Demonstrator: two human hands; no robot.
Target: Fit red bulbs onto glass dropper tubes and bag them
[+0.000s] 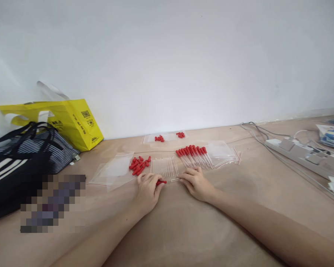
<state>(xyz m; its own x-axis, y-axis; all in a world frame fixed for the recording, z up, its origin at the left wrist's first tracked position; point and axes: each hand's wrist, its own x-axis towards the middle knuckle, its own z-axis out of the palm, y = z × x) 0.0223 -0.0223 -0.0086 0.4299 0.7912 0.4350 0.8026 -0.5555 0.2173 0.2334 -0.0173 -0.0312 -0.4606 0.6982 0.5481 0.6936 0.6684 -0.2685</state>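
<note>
My left hand [150, 188] pinches a red rubber dropper bulb [161, 182], whose end points right. Facing it, a short gap away, is the end of a clear glass tube [175, 180] held in the fingers of my right hand [196, 184]. Behind my hands lies a row of clear glass tubes [164, 167]. Left of that row is a pile of loose red bulbs [139, 165]. To its right, several droppers with red bulbs fitted [195, 154] lie side by side, tubes slanting toward me.
Clear zip bags lie at left [115, 170] and right [219, 151]. Another bag with red bulbs [159, 138] is near the wall. A yellow bag [83, 126] and a black bag [19, 178] stand at left. A power strip [297, 157] with cables is at right. A blurred-out patch covers something at left.
</note>
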